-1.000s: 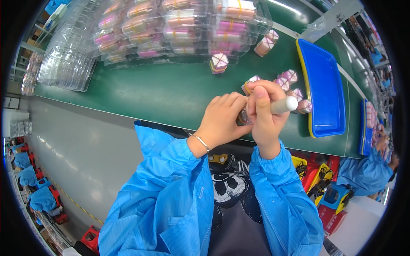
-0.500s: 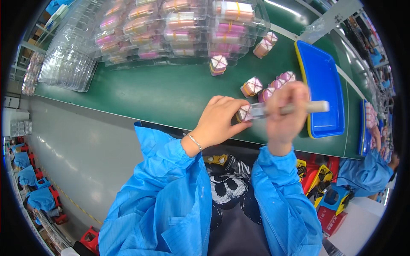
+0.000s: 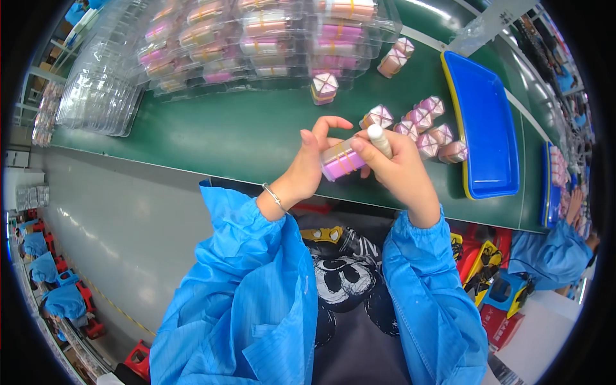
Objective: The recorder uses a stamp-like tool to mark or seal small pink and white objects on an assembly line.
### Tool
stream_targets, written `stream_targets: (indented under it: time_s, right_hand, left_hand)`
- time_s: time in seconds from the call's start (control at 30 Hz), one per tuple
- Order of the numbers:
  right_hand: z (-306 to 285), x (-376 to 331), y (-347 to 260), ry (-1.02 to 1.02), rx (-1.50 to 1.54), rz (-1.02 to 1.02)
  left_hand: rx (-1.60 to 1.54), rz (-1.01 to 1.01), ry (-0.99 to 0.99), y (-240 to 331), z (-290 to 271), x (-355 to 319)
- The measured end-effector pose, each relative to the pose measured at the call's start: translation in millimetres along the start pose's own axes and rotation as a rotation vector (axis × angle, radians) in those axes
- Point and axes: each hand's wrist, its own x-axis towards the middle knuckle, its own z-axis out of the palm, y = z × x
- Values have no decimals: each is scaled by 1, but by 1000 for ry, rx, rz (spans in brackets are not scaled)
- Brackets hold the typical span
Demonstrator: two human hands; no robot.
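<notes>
My left hand (image 3: 311, 163) holds a small pink and purple wrapped block (image 3: 342, 162) banded with thin gold stripes, just above the near edge of the green belt (image 3: 212, 141). My right hand (image 3: 401, 170) grips a white pen-like stick (image 3: 380, 140), its tip up, and its fingers also touch the block. Both hands meet over the block. Several similar small blocks (image 3: 420, 125) lie on the belt just beyond my right hand.
A blue tray (image 3: 484, 125) lies to the right on the belt. Clear plastic trays filled with pink blocks (image 3: 256, 38) stand at the back, with empty clear trays (image 3: 96, 96) at the left. A single block (image 3: 324, 88) stands alone. Another person's blue sleeve (image 3: 552, 250) shows far right.
My right hand swung out to the right with the white stick, then came back to the block. The block now lies turned on its side in my left hand.
</notes>
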Motion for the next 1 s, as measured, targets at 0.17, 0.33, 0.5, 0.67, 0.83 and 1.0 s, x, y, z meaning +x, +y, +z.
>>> stream_targets:
  time_s: [0.17,0.33,0.5,0.67,0.83,1.0]
  right_hand:
    - [-21,-18,7,22,84,-119]
    - [-51,-34,11,20,-232,-235]
    - [-46,-35,14,154,-598,-334]
    - [-28,-34,7,266,-701,-338]
    - [-33,-41,-13,398,-394,-506]
    - [-25,-27,-11,332,417,-772]
  left_hand:
    - [259,223,346,-1,-5,9]
    - [741,361,553,14,-32,31]
    - [1028,447,526,16,-25,48]
    - [891,443,466,16,-24,49]
    - [731,455,193,20,-5,12]
    - [636,349,87,5,12,-2]
